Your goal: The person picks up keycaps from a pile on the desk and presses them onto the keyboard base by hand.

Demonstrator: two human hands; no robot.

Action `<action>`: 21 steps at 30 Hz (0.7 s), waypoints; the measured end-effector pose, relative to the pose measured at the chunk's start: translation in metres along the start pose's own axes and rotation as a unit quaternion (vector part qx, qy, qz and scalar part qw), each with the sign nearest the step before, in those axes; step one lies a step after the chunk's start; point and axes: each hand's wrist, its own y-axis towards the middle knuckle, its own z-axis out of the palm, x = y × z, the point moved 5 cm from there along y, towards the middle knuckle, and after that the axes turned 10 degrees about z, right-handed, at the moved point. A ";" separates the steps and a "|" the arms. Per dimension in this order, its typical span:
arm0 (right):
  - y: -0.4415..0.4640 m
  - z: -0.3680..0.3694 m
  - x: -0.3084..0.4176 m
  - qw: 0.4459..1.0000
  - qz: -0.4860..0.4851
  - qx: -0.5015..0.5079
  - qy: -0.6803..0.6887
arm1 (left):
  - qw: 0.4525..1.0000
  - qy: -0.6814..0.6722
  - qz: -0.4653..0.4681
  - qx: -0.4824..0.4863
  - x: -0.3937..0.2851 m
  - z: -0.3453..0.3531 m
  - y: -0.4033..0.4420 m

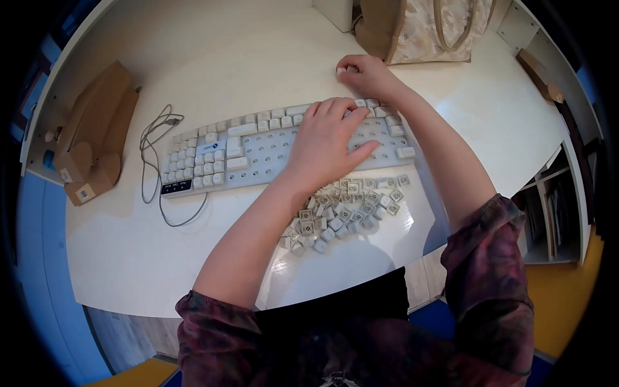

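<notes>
A white keyboard (pixel 258 151) lies across the table, many of its switches bare in the middle and keycaps still on its left block and along its far edge. Spread over its centre, my left hand (pixel 330 138) rests with fingers apart and nothing visibly held. Beyond the keyboard's far right part, my right hand (pixel 367 74) has its fingers curled together around a small white keycap (pixel 342 69), partly hidden by the fingers. A pile of loose keycaps (pixel 345 209), some upside down, lies on the near side of the keyboard, close to my left forearm.
The grey cable (pixel 152 145) loops left of the keyboard. An open cardboard box (pixel 97 129) stands at the left edge of the white table (pixel 219 71). At the back right sits a patterned bag (pixel 425 32). Another cardboard piece (pixel 540 76) is far right, above shelves (pixel 556 209).
</notes>
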 end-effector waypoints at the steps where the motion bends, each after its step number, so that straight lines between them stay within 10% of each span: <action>1: -0.003 -0.006 0.000 0.998 0.036 -0.005 0.042 | 1.000 0.005 -0.003 0.006 0.001 -0.001 0.000; 9: -0.126 -0.068 0.031 0.971 0.017 0.187 0.150 | 0.995 0.081 -0.058 -0.002 0.004 0.002 0.010; 12: -0.165 -0.055 0.034 0.982 -0.114 0.143 0.049 | 0.994 0.086 -0.058 -0.016 -0.005 0.004 0.012; 21: -0.200 -0.038 0.059 0.995 -0.103 0.005 -0.017 | 0.995 0.086 -0.051 -0.024 0.013 -0.008 0.000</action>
